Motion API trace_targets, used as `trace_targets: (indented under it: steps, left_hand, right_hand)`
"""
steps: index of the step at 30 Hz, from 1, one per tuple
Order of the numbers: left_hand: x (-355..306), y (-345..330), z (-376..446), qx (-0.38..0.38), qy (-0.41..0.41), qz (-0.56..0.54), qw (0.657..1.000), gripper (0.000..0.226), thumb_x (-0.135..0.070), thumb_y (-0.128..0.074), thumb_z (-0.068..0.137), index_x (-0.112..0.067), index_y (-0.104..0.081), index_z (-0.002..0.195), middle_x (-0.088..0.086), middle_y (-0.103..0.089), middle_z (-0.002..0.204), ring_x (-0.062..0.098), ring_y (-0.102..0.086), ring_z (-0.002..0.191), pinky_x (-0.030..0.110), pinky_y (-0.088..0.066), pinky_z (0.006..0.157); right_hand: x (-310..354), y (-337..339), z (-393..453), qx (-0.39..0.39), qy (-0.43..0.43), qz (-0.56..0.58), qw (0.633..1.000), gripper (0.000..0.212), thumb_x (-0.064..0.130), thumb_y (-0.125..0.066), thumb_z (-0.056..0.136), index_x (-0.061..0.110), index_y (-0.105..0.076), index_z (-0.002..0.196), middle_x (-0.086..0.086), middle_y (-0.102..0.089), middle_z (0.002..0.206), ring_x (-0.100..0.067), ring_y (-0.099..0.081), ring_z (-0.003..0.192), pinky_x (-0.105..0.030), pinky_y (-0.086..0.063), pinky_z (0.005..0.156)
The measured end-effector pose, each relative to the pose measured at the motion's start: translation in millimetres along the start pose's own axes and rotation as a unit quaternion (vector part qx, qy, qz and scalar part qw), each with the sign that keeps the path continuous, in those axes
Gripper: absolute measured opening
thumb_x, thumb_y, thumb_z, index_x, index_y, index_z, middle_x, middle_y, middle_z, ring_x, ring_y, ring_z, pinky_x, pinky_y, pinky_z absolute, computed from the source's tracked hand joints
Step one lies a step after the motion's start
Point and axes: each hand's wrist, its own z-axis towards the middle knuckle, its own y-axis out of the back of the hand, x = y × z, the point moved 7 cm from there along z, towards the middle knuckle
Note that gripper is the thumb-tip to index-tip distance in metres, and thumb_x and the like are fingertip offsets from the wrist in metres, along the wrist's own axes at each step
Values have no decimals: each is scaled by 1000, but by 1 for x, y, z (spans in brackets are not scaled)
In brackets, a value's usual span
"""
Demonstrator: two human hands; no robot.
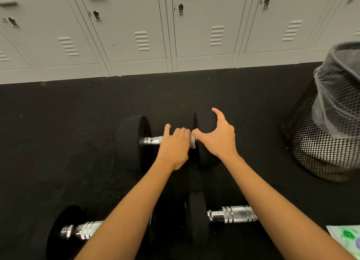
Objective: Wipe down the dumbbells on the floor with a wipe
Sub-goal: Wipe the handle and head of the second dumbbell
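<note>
Three black dumbbells with chrome handles lie on the dark floor. The far dumbbell [134, 138] lies across the middle. My left hand [175, 144] curls over its chrome handle, pressing a white wipe [192, 142] against the bar; only a small edge of the wipe shows. My right hand [216, 136] rests spread on the far dumbbell's right head, fingers arched over its top. Nearer me, a second dumbbell [78, 230] lies at the lower left and a third dumbbell [231, 214] at the lower right, both partly hidden by my forearms.
A black mesh waste bin [327, 127] with a clear liner stands at the right. A green-and-white wipes packet [346, 238] lies at the bottom right corner. Grey lockers [136, 35] run along the back wall.
</note>
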Motion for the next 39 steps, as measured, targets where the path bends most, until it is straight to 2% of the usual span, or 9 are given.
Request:
trace_targets:
  steps: [5,11,14,17,21,25,30,34,39]
  left_hand:
    - [20,-1,4,47,24,-120,991,21,-30,-44,94,-20,-46,113,-5,-54,106,17,-52,110,47,-14,111]
    - [39,-11,19,239,65,-202,948,33,-34,-37,99,-19,-48,126,3,-57,120,23,-50,118,49,-15,107]
    - [33,-6,24,273,54,-172,945,35,-34,-39,98,-17,-47,127,3,-56,114,25,-51,116,54,-15,110]
    - [19,2,22,226,17,-95,969,27,-31,-40,94,-15,-49,113,0,-56,104,24,-54,109,57,-15,108]
    - [-6,1,15,114,3,-16,993,44,-26,-48,90,-10,-43,130,7,-50,128,25,-45,119,56,-18,109]
    - [-16,-1,3,10,34,6,999,58,-24,-55,88,-8,-34,140,9,-45,131,26,-42,121,53,-22,110]
    - [-15,3,-16,-107,48,6,993,57,-8,-56,81,2,-45,135,20,-47,138,33,-44,130,45,-35,109]
    - [-16,16,-25,-234,8,-76,969,45,1,-74,65,4,-66,109,18,-68,108,31,-65,102,40,-50,92]
    - [-21,9,-8,-93,40,-16,995,40,-14,-73,73,-4,-62,110,10,-64,101,25,-61,96,38,-46,94]
  right_hand:
    - [-1,0,0,9,-1,4,1000,96,43,-78,70,24,-26,149,-3,-46,145,-24,-48,128,-45,-42,105]
    - [-1,1,-2,5,10,7,1000,95,40,-78,72,22,-26,150,-3,-44,147,-23,-42,133,-41,-39,106]
    - [0,1,-1,3,8,10,1000,93,39,-78,73,21,-27,149,-3,-44,146,-23,-41,133,-40,-38,106]
    - [2,0,0,-4,6,10,1000,94,41,-78,72,20,-28,149,-3,-44,147,-24,-41,134,-42,-38,106]
    - [4,0,0,-13,6,6,1000,95,45,-78,71,20,-29,149,-4,-44,147,-24,-40,134,-42,-38,107]
    - [3,0,-1,-12,8,2,1000,94,44,-78,72,20,-29,149,-3,-45,146,-24,-44,132,-42,-38,107]
    - [1,0,-1,-16,18,4,1000,92,43,-78,73,20,-30,149,-2,-43,148,-22,-41,135,-40,-37,108]
    - [-1,-1,1,-17,16,5,1000,94,44,-78,71,21,-30,148,-2,-46,145,-22,-46,130,-39,-38,105]
    - [-2,-2,2,-20,18,7,1000,95,45,-79,71,22,-29,148,-2,-48,143,-22,-47,129,-41,-38,106]
